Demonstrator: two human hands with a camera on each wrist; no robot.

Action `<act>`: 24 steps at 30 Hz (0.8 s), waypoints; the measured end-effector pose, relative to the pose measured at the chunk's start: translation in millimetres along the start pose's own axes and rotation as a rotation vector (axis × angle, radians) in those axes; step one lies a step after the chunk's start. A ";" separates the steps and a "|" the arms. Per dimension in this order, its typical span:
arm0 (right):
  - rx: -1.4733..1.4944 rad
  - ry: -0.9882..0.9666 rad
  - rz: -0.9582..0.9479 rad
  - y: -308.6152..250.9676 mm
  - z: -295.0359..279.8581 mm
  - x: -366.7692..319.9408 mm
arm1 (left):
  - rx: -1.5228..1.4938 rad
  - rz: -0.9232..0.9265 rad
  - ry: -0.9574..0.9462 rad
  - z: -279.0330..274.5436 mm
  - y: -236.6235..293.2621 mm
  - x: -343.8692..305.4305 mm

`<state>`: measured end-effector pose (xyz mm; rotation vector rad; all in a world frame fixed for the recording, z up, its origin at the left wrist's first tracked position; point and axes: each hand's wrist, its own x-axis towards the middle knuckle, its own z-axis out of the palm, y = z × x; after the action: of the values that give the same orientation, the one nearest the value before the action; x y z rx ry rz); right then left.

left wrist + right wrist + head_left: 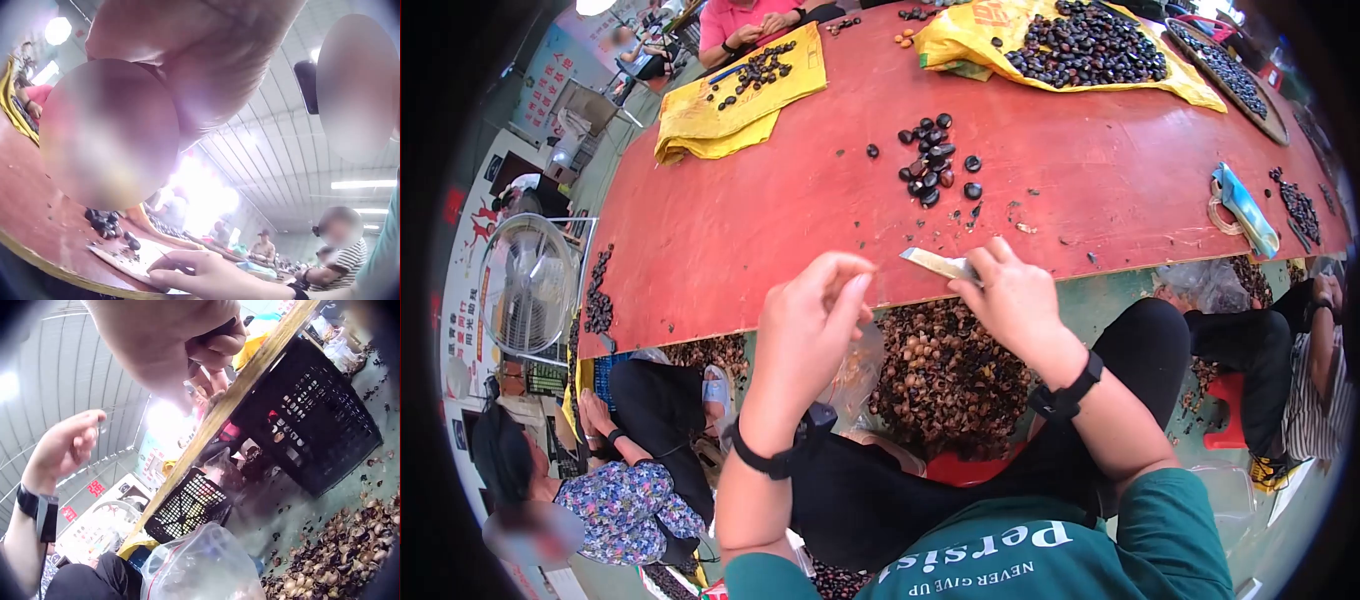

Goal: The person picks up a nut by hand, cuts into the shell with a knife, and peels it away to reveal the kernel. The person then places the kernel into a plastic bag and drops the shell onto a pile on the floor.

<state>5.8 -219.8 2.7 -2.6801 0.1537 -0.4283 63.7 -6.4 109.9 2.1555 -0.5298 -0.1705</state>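
My right hand point(1015, 300) grips a knife point(940, 263) with a pale, flat body. Its tip points left, over the near edge of the red table point(800, 200). Left of it, my left hand point(805, 320) is raised at the same edge, fingers loosely bent, with a small gap between thumb and index fingertip. No object shows in this hand; the right wrist view has the left hand point(62, 450) from the side. Beyond both hands, a small heap of glossy dark nuts point(930, 165) lies on the table, a few of them loose around it.
A big heap of dark nuts point(1090, 45) covers a yellow sack point(960, 45) at the back. Another yellow sack point(745, 130) lies back left. A blue packet point(1245, 210) and tape roll point(1222, 215) are at right. Broken brown shells point(945, 375) pile up below. Other people sit around.
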 end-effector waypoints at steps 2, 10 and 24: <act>-0.009 -0.029 0.021 -0.7 7.0 2.9 | 0.078 0.038 -0.113 8.9 8.0 27.4; 0.154 -0.130 0.125 14.7 -18.4 -4.0 | 0.455 0.457 0.022 104.6 -21.1 130.1; 0.468 -0.048 0.295 35.8 -33.5 -11.6 | 0.083 0.227 -0.215 78.8 -30.7 101.1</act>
<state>-17.4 -263.2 13.4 -2.1631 0.3792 -0.2660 139.8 -92.3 45.2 2.1498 -0.9146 -0.2602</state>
